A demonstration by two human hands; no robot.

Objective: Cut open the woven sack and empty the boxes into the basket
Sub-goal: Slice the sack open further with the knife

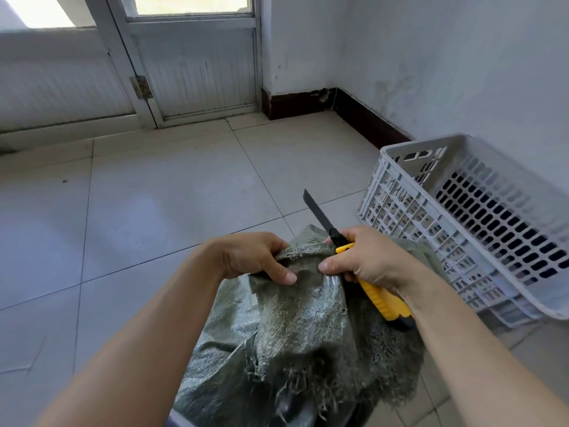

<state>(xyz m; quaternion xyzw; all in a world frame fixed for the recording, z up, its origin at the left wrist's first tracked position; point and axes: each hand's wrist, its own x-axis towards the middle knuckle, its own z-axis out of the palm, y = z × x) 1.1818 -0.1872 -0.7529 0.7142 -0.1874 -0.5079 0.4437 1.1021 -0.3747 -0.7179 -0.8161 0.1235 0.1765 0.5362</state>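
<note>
Two bare forearms reach in from 7 and 5 o'clock and meet over a grey-green woven sack (295,328), which fills the lower middle of the view and stands bunched on the floor directly in front of the person. Its top edge is frayed, with loose threads hanging lower down at 6 o'clock. The left hand (252,257) grips the gathered top of the sack, fingers curled over the far side of the fold and the thumb pressed flat on the near side. Just beside it at 3 o'clock, the right hand (366,260) has its fingers wrapped round the yellow handle of a utility knife (378,294), while its thumb tip rests on the same fold of fabric. The black blade (317,214) is extended and points up and away toward 11 o'clock, above the sack's rim. At 2 to 3 o'clock of the hands lies a white slotted plastic basket (418,143), tilted, at the foot of the pale wall (462,72); nothing can be made out inside it. Pale floor tiles (154,211) stretch away toward 12 o'clock to a dark skirting board (369,121) and, at 11 o'clock, a grey panelled door (197,69) with a rusty hinge (141,87).
</note>
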